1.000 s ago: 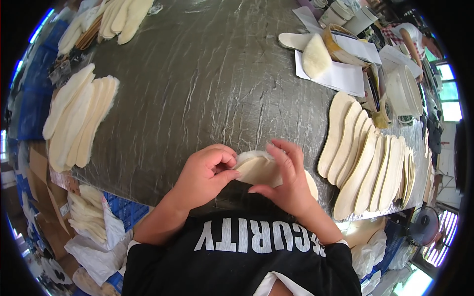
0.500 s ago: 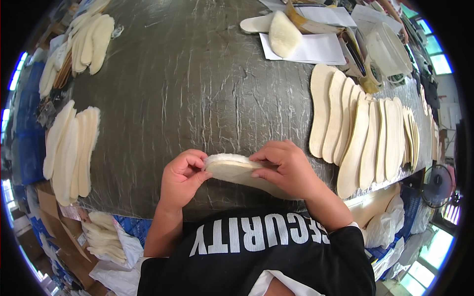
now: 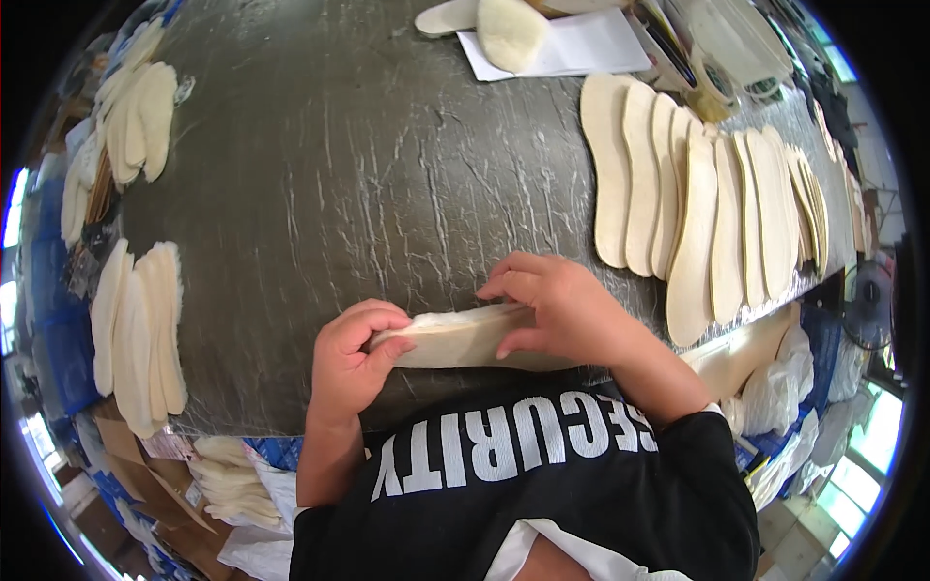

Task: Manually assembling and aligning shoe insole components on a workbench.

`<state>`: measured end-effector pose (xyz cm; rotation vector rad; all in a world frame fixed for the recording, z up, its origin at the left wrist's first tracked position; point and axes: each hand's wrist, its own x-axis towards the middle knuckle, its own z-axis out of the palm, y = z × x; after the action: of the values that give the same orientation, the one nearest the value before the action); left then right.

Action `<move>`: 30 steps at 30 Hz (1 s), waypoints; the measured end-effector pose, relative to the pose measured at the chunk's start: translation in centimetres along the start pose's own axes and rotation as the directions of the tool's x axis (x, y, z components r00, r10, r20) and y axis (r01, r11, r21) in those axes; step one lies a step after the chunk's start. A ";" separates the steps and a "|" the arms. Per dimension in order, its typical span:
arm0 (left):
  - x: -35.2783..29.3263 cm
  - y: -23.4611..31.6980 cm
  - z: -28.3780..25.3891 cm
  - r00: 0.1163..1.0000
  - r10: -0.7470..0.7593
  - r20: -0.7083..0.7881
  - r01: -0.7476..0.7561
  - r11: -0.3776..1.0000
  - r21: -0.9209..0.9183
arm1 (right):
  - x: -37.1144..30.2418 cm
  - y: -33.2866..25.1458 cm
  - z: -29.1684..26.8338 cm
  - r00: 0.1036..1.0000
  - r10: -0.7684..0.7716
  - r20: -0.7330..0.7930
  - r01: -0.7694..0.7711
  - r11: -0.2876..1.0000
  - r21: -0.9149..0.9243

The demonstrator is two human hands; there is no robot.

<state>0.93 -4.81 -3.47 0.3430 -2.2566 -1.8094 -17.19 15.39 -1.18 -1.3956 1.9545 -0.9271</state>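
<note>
A cream insole (image 3: 455,346) with a fluffy white pile edge lies in front of me, close to the table's near edge. My left hand (image 3: 354,358) is closed on its left end, thumb on the smooth face and fingers behind. At the insole's right part is my right hand (image 3: 567,308), with its thumb near the smooth face and its fingers apart above the fleecy edge. That hand is open, and it hides the insole's right end. To the right lies an overlapping row of similar insoles (image 3: 693,232), smooth side up.
Fleecy insoles (image 3: 145,329) are stacked at the left edge, with another pile (image 3: 140,121) beyond. At the far right are white paper (image 3: 591,44), a fleece piece (image 3: 511,34) and a translucent plastic container (image 3: 741,39). Below the table stand an open carton (image 3: 145,474) and white bags (image 3: 780,378).
My right hand's fingers have come off the fleecy edge and spread. The left hand still grips the insole, now turned more level. The whole view has shifted.
</note>
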 end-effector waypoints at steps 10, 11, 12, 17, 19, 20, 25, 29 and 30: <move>-1.2 -0.7 -0.5 0.997 -0.080 0.006 0.080 0.992 -0.100 | -1.4 1.2 0.2 0.996 0.064 0.060 -0.072 0.987 0.143; -1.3 -0.7 -0.5 0.997 -0.080 0.011 0.080 0.992 -0.098 | -1.4 1.2 0.2 0.996 0.066 0.055 -0.074 0.987 0.146; -1.4 -0.8 -0.6 0.995 -0.096 0.011 0.096 0.990 -0.103 | -1.3 1.3 0.2 0.995 0.069 0.068 -0.079 0.984 0.158; -1.8 -0.6 -0.7 0.991 -0.136 0.013 0.137 0.987 -0.080 | -1.4 1.4 0.6 0.991 0.086 0.103 -0.106 0.973 0.203; -1.2 0.7 -0.4 0.992 -0.050 0.114 0.020 0.969 0.247 | -1.4 1.5 0.8 0.995 0.048 0.089 -0.065 0.978 0.199; -0.8 1.2 -0.3 0.992 -0.051 0.114 0.021 0.969 0.247 | -1.4 1.5 0.9 0.995 0.048 0.089 -0.065 0.978 0.200; 0.9 3.7 1.5 0.925 0.140 0.354 -0.341 0.721 0.604 | -1.3 1.3 1.3 0.994 0.006 0.107 -0.020 0.991 0.129; 1.3 3.3 3.0 0.895 0.161 0.416 -0.392 0.728 0.562 | -1.4 1.3 1.8 0.992 -0.035 0.123 0.025 0.996 0.083; 1.1 3.0 3.2 0.887 0.148 0.438 -0.390 0.749 0.535 | -1.6 1.2 2.1 0.992 -0.077 0.105 0.070 0.995 0.072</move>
<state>-1.29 -1.62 -1.14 -0.2640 -2.9365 -1.0048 -15.83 16.72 -3.33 -1.4560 1.7870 -0.9236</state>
